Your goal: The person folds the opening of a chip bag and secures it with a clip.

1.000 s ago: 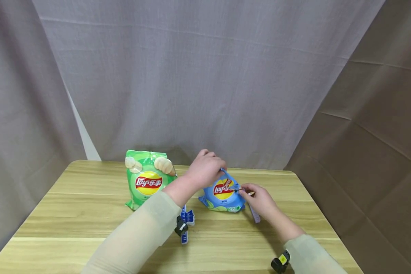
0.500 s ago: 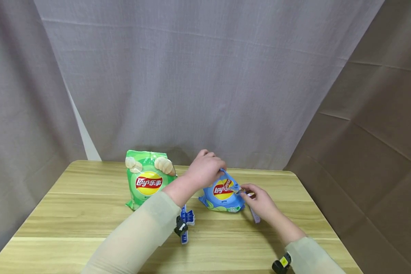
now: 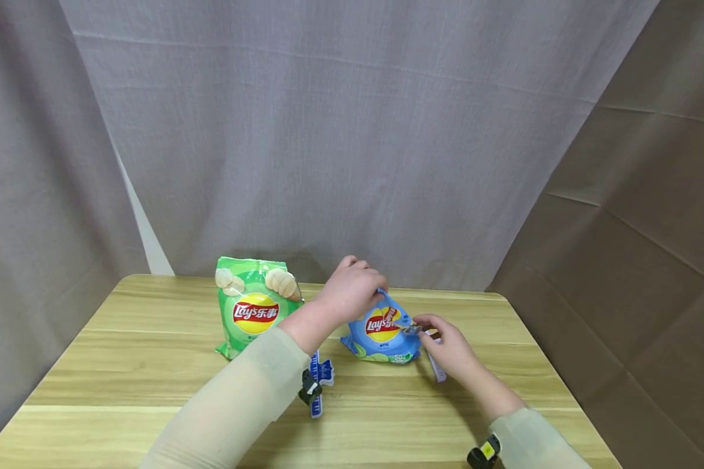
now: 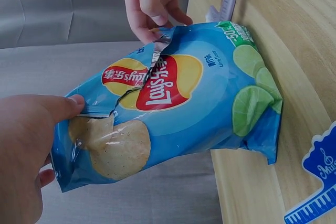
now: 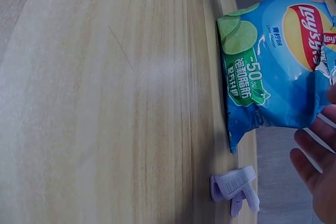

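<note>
A blue Lay's chip bag [image 3: 381, 326] leans upright on the table between both hands. My left hand [image 3: 352, 290] pinches its top left corner, the thumb lying on the front in the left wrist view. A tear with silvery edges runs slantwise across the front of the bag [image 4: 205, 103], and the upper flap folds over the logo. At the right end of the tear, my right hand [image 3: 448, 342] pinches the edge between thumb and fingers. The other fingers of the right hand [image 5: 320, 156] spread loosely beside the bag in the right wrist view.
A green Lay's bag [image 3: 252, 316] stands at the left back of the wooden table [image 3: 123, 391]. A blue clip with piano keys [image 3: 317, 407] lies under the left forearm. Near the right hand is a pale purple clip [image 5: 235, 184]. Grey curtains [image 3: 352, 130] hang behind.
My right hand has shifted slightly right and down along the blue bag's edge, and the tear now gapes more, showing silver lining. The left hand has stayed in place.
</note>
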